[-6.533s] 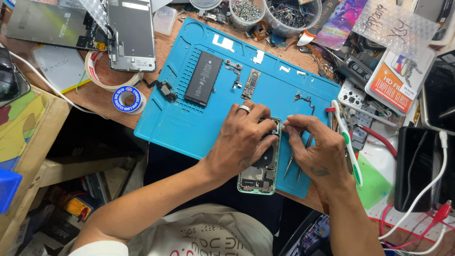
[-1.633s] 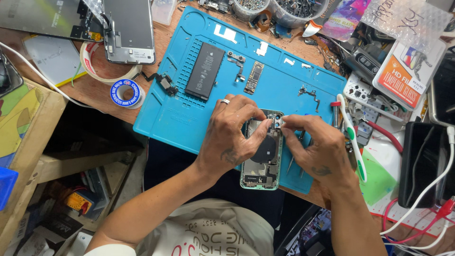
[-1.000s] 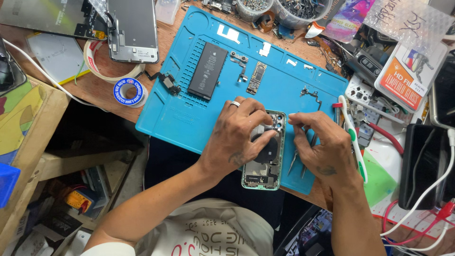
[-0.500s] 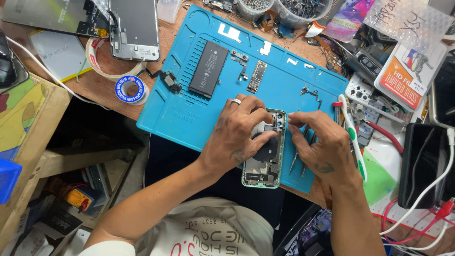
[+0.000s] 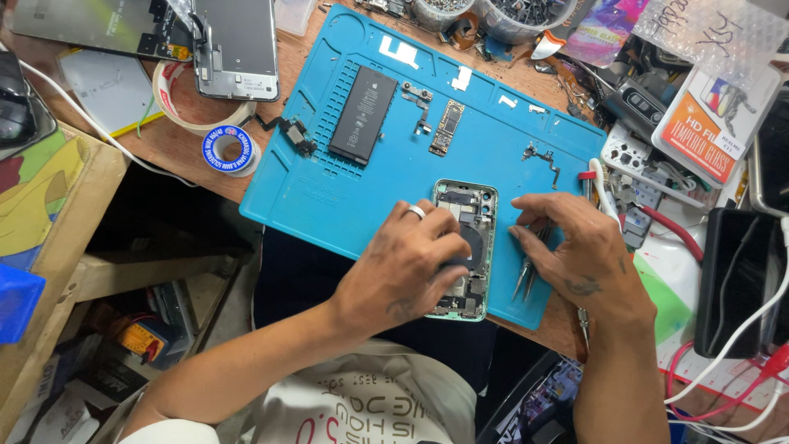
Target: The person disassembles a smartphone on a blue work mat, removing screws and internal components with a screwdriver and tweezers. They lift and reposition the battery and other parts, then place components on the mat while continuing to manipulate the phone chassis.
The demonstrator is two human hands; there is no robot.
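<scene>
An opened phone housing (image 5: 470, 215) with a pale green frame lies on the blue work mat (image 5: 329, 197), near its front edge. My left hand (image 5: 407, 271), with a ring on one finger, rests on the housing's left side and covers its lower middle. My right hand (image 5: 575, 255) sits on the mat just right of the housing. Metal tweezers (image 5: 526, 275) lie under its fingers, points toward me. A black battery (image 5: 363, 113), a small circuit board (image 5: 448, 128) and little brackets lie farther back on the mat.
A detached phone screen (image 5: 238, 45) and rolls of tape (image 5: 226, 152) lie at the back left. Tubs of screws (image 5: 526, 12) stand at the back. Tools, packaged screen protectors (image 5: 711, 123), a dark phone (image 5: 731, 279) and cables crowd the right side.
My right hand has drawn away from the housing's top edge to the right, and the tweezers now lie flat under it. My left hand stays on the housing.
</scene>
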